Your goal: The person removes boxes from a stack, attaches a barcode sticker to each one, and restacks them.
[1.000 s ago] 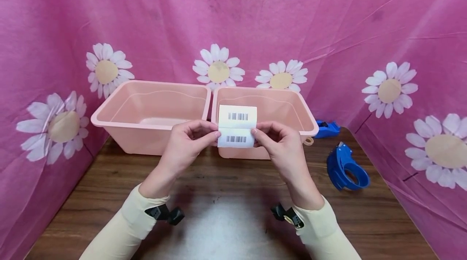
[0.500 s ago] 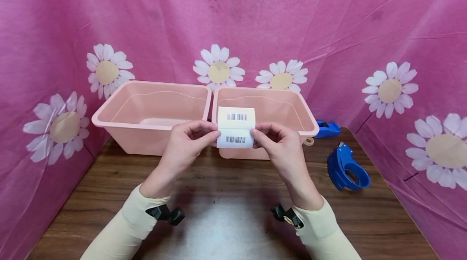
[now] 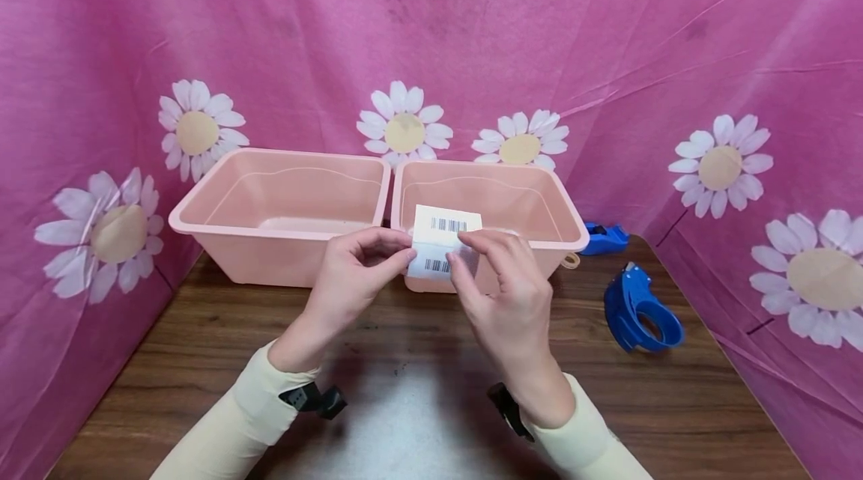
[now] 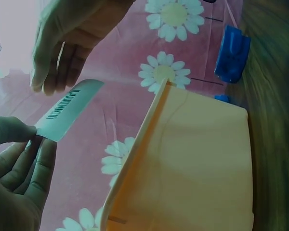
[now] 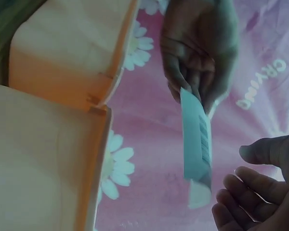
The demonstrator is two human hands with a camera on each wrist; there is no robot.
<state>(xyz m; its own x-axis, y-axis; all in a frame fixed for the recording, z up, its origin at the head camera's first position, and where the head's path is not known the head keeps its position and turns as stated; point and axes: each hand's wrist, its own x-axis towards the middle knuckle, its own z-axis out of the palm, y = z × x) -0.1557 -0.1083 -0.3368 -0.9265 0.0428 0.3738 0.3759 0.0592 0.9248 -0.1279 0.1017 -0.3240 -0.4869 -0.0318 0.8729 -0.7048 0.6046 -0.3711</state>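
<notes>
A small white piece of label paper (image 3: pixel 430 234), printed with two barcodes, is held up before the right-hand bin. My left hand (image 3: pixel 350 274) pinches its left edge between thumb and fingers; the left wrist view shows the paper (image 4: pixel 70 110) bowing outward from that grip. My right hand (image 3: pixel 506 293) overlaps the paper in the head view. From the right wrist the same hand (image 5: pixel 265 192) appears apart from the paper, thumb and fingers spread with nothing between them. The paper's free end (image 5: pixel 200 192) curls near those fingertips.
Two pink plastic bins, a left one (image 3: pixel 252 255) and a right one (image 3: pixel 569 237), stand side by side at the table's back. A blue tape dispenser (image 3: pixel 637 315) lies on the wooden table (image 3: pixel 398 405) at right, with another blue dispenser (image 3: pixel 604 239) behind.
My right hand has let go of the paper's right edge and shifted left over it. The paper has tilted and moved slightly right and down, still in my left hand.
</notes>
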